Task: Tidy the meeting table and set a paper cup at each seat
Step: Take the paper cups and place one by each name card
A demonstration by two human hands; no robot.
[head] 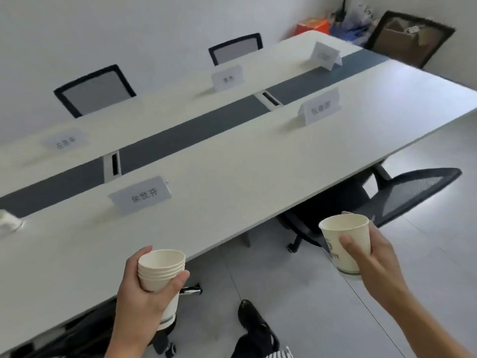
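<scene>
The left hand (144, 288) curled its fingers and thumb round a nested stack of paper cups (161, 270), held upright at the table's near edge. The right hand (366, 257) gripped 1 paper cup (343, 244) by its wall, thumb in front, out over the floor beside that edge and near a black mesh chair (413, 192). Beyond them, the white table (232, 177) carried 5 folded name cards (140, 196), 2 on the near side and 3 on the far side. 2 chairs (94, 90) stood against the far side.

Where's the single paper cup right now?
Head view, lower right: the single cup is gripped in the right hand, past the edge of the table, near the black mesh chair.
</scene>
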